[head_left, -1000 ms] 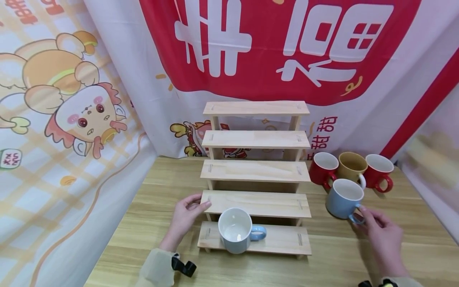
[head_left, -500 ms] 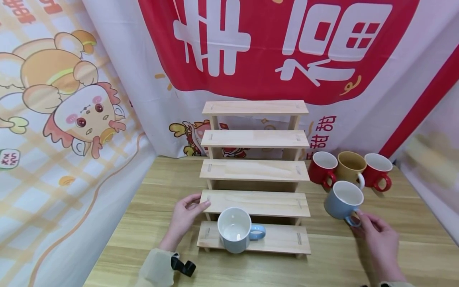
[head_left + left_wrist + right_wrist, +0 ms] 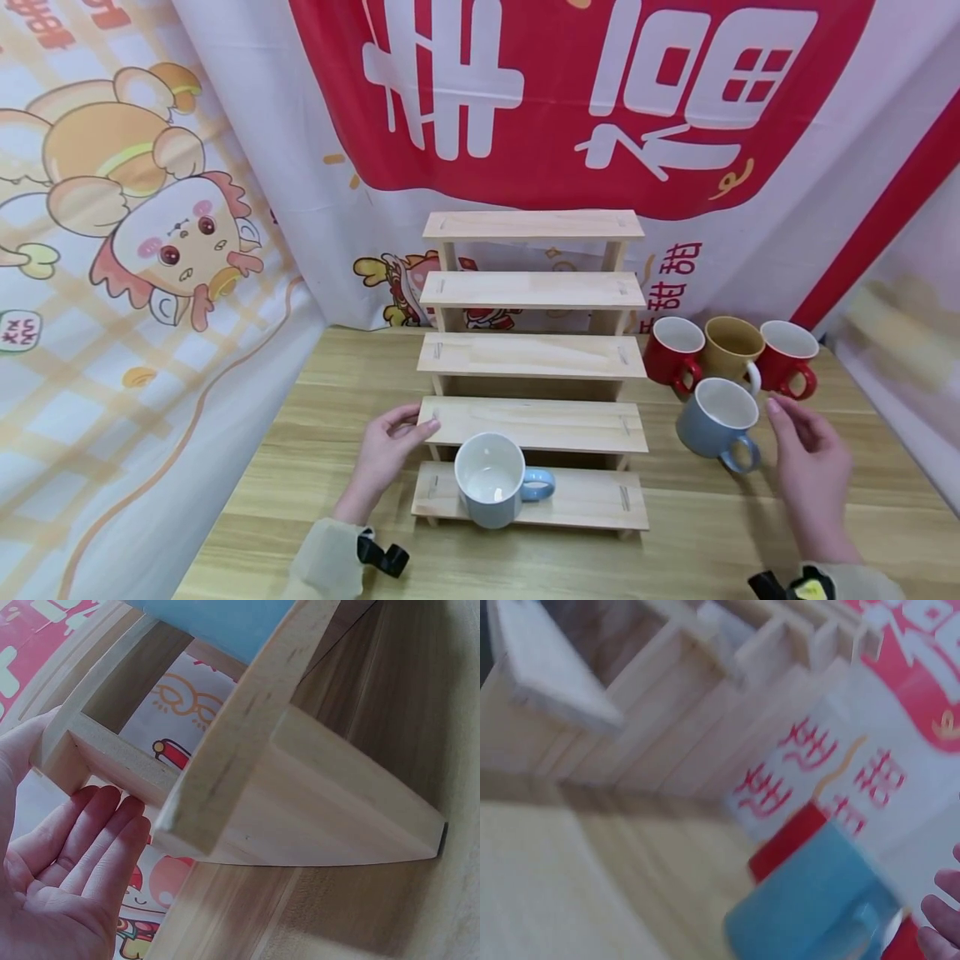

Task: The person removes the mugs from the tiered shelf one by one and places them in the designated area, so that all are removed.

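Note:
My left hand grips the left end of the second-lowest step of a tiered wooden shelf, thumb on top; in the left wrist view the fingers bend beneath the board. Beside a blue mug with a white inside, my right hand is held just right of it, apart from the handle and holding nothing. That mug stands upright on the table, its handle toward the front right. A second light-blue mug sits on the lowest step, handle to the right.
Behind the blue mug stand a red mug, a tan mug with a white handle, and another red mug, close together. Printed cloth hangs at the back and sides of the wooden table.
My right hand has let go of the blue mug's handle and moved up and right. The mug shifted slightly toward me and its handle turned. My left hand stays on the shelf.

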The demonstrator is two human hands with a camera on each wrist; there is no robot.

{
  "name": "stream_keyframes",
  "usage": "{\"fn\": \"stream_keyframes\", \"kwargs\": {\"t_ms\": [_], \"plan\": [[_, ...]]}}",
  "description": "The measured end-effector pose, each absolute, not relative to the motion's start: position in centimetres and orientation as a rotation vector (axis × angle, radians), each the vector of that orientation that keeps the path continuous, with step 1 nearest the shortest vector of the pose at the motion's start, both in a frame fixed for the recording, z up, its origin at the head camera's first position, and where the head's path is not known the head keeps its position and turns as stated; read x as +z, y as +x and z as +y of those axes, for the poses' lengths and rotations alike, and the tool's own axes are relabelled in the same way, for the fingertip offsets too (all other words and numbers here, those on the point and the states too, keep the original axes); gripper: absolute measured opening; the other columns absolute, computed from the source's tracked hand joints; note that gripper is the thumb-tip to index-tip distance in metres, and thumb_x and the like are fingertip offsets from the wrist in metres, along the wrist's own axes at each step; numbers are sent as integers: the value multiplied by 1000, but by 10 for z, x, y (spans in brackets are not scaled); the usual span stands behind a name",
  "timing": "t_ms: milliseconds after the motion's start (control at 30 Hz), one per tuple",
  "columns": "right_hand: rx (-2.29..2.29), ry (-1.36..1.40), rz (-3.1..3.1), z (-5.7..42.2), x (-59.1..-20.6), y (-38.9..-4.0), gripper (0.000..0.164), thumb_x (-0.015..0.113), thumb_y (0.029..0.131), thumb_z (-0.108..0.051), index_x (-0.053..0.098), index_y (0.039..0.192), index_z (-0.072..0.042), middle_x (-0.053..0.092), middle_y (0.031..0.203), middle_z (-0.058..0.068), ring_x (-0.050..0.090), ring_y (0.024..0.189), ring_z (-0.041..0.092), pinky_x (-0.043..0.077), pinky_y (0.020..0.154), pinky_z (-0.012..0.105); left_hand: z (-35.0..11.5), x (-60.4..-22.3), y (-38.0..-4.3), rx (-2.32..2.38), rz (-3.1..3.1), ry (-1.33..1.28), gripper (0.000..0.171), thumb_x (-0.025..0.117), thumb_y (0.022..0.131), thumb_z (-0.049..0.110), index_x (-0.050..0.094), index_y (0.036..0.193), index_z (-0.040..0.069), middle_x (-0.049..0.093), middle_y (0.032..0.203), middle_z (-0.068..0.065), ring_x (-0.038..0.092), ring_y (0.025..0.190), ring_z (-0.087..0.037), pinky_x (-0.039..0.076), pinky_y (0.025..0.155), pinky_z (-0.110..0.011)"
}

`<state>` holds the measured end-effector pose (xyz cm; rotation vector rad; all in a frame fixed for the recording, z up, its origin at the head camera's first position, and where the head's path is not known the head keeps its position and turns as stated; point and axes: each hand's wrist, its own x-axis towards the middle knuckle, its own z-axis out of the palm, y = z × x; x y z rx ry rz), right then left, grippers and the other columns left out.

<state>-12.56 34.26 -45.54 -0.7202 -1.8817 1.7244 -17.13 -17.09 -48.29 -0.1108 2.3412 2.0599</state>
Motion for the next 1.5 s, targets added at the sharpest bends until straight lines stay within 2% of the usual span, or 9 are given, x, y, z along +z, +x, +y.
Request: {"fn": "stream_keyframes", "kwargs": {"t_ms": [167, 300, 500, 867, 1000, 1200, 1500], "plan": [[1713, -637, -1997, 325, -425, -128, 42, 73, 96, -35, 67, 135, -19, 67, 127, -10, 56, 113, 7, 44, 82, 5, -171, -483, -173, 2060, 2340, -126, 56, 86, 85, 28, 64, 129, -1, 65, 124, -17, 67, 107, -25, 57, 86, -25], [1631, -461, -2150, 302, -412, -125, 42, 67, 100, -34, 63, 139, -19, 64, 137, -8, 56, 115, 5, 46, 84, 6, -171, -483, -173, 2059, 2341, -127, 56, 86, 84, 29, 65, 127, 0, 66, 123, -17, 67, 106, -25, 58, 86, -26], [1594, -133, -2186, 265, -407, -120, 35, 64, 103, -24, 65, 135, -10, 68, 132, -2, 62, 114, 4, 48, 89, 11, -171, -486, -174, 2043, 2357, -151, 59, 88, 82, 31, 65, 127, 1, 67, 119, -15, 68, 104, -25, 58, 85, -26], [1796, 291, -2245, 220, -413, -108, 25, 63, 103, -11, 68, 126, -2, 70, 124, 11, 67, 112, 16, 54, 92, 23, -171, -484, -172, 2033, 2355, -166, 58, 86, 84, 30, 64, 129, 1, 67, 120, -16, 67, 104, -23, 58, 85, -25], [1866, 369, -2278, 209, -417, -104, 22, 65, 102, -11, 70, 122, -5, 72, 120, 10, 68, 110, 20, 57, 89, 26, -171, -484, -173, 2036, 2344, -169, 58, 86, 84, 29, 64, 129, 0, 67, 122, -15, 67, 105, -23, 57, 84, -24], [1958, 482, -2288, 193, -424, -100, 21, 67, 100, -9, 71, 121, -5, 71, 120, 13, 68, 112, 22, 55, 93, 27, -171, -485, -173, 2041, 2350, -159, 59, 88, 82, 31, 65, 128, 1, 66, 121, -15, 67, 105, -25, 58, 85, -26], [2057, 439, -2368, 174, -425, -96, 24, 71, 98, -16, 72, 120, -8, 71, 121, 10, 67, 113, 24, 54, 95, 29, -171, -483, -172, 2060, 2332, -132, 58, 86, 84, 30, 64, 128, -2, 65, 123, -18, 67, 107, -26, 57, 86, -25]]}}
